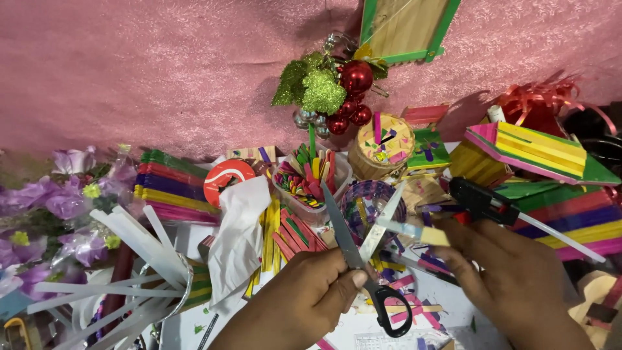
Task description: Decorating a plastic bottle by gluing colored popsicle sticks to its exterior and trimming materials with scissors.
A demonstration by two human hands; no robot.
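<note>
Head view of a cluttered craft desk (pixel 188 243) backed by pink glittery fabric (pixel 162 71). Two hands are working near the desk's front edge. The left hand (pixel 304 301), fingers curled closed, is gripping one pair of steel scissors with black plastic handle loops (pixel 363 253); the two blades are standing spread apart in a V, tips pointing away from the person. The right hand (pixel 512 275), coming in from the front right corner, is pinching one flat wooden craft stick, pale yellow and light blue (pixel 414 232), between thumb and fingertips, and is holding its free end against the right-hand blade, just above the blades' pivot.

Behind the scissors, toward the desk's middle, one clear plastic tub of mixed coloured sticks (pixel 308 178) is sitting beside one small purple woven basket (pixel 372 207) and one round stick-built box with a speckled lid (pixel 385 152). One black glue gun (pixel 483 201) is lying just beyond the right hand. Two stacks of painted sticks are flanking the scene: one at the left (pixel 172 188), one at the right edge (pixel 570 220). One crumpled white tissue (pixel 240 236) and purple fabric flowers (pixel 45 207) are occupying the left side; loose coloured stick offcuts (pixel 408 288) are littering the front. One cluster of red baubles with green glitter leaves (pixel 330 94) is hanging on the fabric.
</note>
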